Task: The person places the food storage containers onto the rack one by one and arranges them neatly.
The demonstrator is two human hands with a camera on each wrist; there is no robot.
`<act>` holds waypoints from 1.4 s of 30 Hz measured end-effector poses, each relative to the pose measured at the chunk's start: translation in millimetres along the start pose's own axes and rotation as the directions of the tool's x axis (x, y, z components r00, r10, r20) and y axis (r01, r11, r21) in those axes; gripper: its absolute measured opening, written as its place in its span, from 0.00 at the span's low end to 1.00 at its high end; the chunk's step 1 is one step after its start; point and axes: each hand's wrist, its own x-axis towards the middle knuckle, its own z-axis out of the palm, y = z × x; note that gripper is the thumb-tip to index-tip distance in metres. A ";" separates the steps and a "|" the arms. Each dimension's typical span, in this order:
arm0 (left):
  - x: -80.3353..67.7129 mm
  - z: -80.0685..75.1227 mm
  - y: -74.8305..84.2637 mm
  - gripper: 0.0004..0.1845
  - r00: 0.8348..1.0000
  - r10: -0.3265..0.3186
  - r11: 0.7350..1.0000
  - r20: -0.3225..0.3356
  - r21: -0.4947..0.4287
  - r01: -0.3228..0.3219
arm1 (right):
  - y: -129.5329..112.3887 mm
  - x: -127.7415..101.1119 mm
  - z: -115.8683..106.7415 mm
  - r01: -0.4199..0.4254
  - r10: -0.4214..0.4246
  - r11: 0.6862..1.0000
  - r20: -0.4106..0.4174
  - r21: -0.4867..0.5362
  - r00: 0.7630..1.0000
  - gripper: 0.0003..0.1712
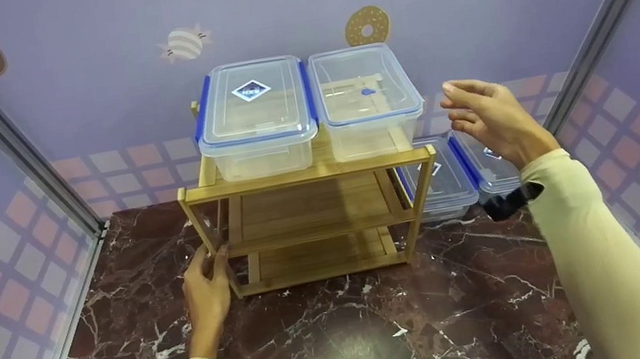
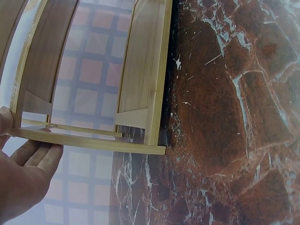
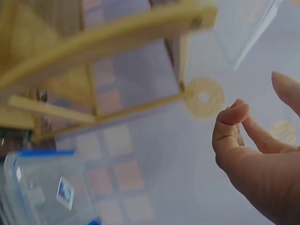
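Note:
A three-tier wooden shelf rack stands on the floor in the head view. My left hand grips its front left leg; in the left wrist view the thumb and fingers lie on opposite sides of the post. Two clear plastic storage boxes sit side by side on the top tier: the left box has blue side clips and a diamond sticker, the right box a small blue piece on its lid. To the right of that box, my right hand is raised in the air, fingers loosely bent, holding nothing.
Two more lidded boxes stand on the floor at the rack's right, a near one and another box partly behind my right forearm. Patterned purple wall panels enclose the back and sides. Dark red marble floor spreads in front.

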 end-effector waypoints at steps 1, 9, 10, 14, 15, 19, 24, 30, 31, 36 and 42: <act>0.1 0.2 0.1 0.22 1.000 0.001 1.000 -0.003 -0.002 -0.001 | 3.6 -1.3 -6.3 -0.004 0.003 1.000 -0.010 -0.017 1.000 0.34; 0.0 1.8 0.4 0.19 0.999 0.029 1.000 -0.023 -0.008 -0.030 | 42.3 -12.1 -53.7 -0.051 0.041 0.992 -0.085 -0.118 0.996 0.30; -0.2 1.7 0.3 0.19 0.999 0.032 0.999 -0.022 -0.013 -0.032 | 48.0 -13.1 -58.6 -0.052 0.039 0.989 -0.094 -0.137 0.995 0.28; -0.1 1.6 -0.6 0.19 0.999 0.034 0.999 -0.019 -0.009 -0.034 | 72.2 -15.8 -75.3 -0.035 -0.007 0.955 -0.140 -0.296 0.990 0.26; 0.0 1.6 -1.0 0.19 0.999 0.034 0.999 -0.019 -0.005 -0.034 | 78.5 -16.0 -78.7 -0.031 -0.024 0.938 -0.154 -0.345 0.988 0.27; 0.4 1.5 -1.9 0.19 0.999 0.039 0.999 -0.015 -0.002 -0.039 | 102.3 -16.9 -90.8 -0.039 -0.074 0.868 -0.205 -0.495 0.976 0.33; -0.4 0.8 -1.4 0.21 0.999 0.028 0.999 0.020 -0.030 -0.027 | 129.7 -17.8 -99.4 -0.062 -0.094 0.868 -0.285 -0.492 0.954 0.30; 0.2 1.4 -2.5 0.21 1.000 0.017 1.000 0.010 -0.022 -0.017 | 157.4 -16.8 -102.7 -0.085 -0.093 0.895 -0.369 -0.439 0.925 0.27; 0.1 1.7 -2.5 0.20 1.000 0.016 1.000 0.005 -0.021 -0.016 | 161.1 -16.8 -103.1 -0.097 -0.085 0.894 -0.379 -0.437 0.921 0.27; 0.0 2.9 -2.6 0.18 1.000 0.025 0.999 -0.017 -0.026 -0.026 | 174.6 -13.0 -104.6 -0.155 -0.047 0.898 -0.441 -0.411 0.896 0.27; 0.6 2.3 -1.9 0.18 0.999 0.030 0.999 -0.021 -0.024 -0.030 | 180.1 -5.0 -100.1 -0.172 -0.003 0.934 -0.487 -0.314 0.874 0.27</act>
